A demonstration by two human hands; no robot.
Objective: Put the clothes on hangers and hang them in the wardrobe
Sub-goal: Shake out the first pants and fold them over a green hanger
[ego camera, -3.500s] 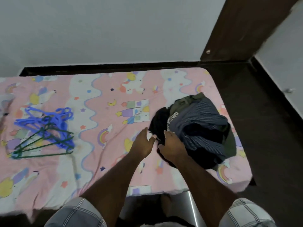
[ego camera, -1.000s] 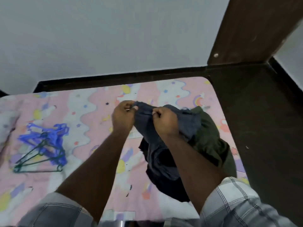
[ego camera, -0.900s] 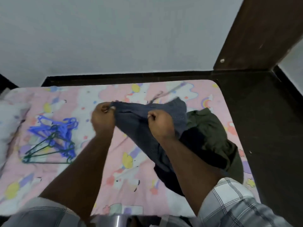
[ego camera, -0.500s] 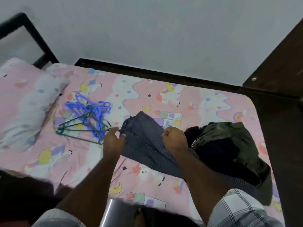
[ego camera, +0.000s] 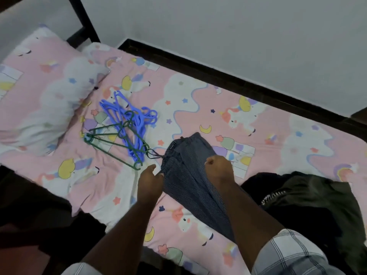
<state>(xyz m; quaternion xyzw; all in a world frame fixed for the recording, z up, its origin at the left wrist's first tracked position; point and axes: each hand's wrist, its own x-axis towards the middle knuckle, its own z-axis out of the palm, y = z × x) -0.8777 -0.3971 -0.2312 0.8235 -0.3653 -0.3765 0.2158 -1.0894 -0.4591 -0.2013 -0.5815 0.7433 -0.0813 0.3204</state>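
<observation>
1. both hands are working the striped trousers (ego camera: pixel 186 167) lying on the bed (ego camera: pixel 268 124): my left hand (ego camera: pixel 149 182) is pinching the waistband.
2. my right hand (ego camera: pixel 218 169) is gripping the cloth, fingers hidden.
3. hangers (ego camera: pixel 127 126) are lying just beside; the dark clothes pile (ego camera: pixel 309 205) is running off-frame.

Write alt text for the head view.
Both hands, left hand and right hand, hold a dark pinstriped garment flat on a pink unicorn-print bed. Blue and green hangers lie beside it, a dark clothes pile opposite.
</observation>
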